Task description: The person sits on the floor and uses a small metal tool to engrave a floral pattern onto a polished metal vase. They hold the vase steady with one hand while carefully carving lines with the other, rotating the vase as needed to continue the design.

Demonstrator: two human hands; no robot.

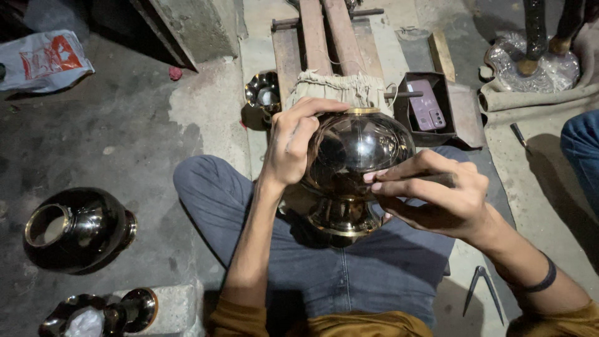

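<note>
While the person sits cross-legged on the floor (125, 131), a dark, shiny metal vase (355, 162) lies tilted across the lap, its gold-rimmed mouth pointing away and its flared foot toward the body. Seen from the head camera, the left hand (293, 146) is spread over the vase's rounded side, fingers curled around it. The right hand (437, 193) pinches a thin dark tool (430, 179) against the vase's belly; the tool's tip is hidden behind the fingers, so its shape is hard to make out. Beyond the vase, a cloth bundle (340, 87) rests on wooden planks (324, 37), and a small dark box (427, 106) holds a phone (427, 105). A second dark vase (78, 228) lies on its side at the left, well apart, and a third piece (100, 315) is cut off by the lower edge. Metal dividers (482, 293) lie beside the right forearm. At the far right, another person's blue-clad leg (583, 156) is only partly visible.
</note>
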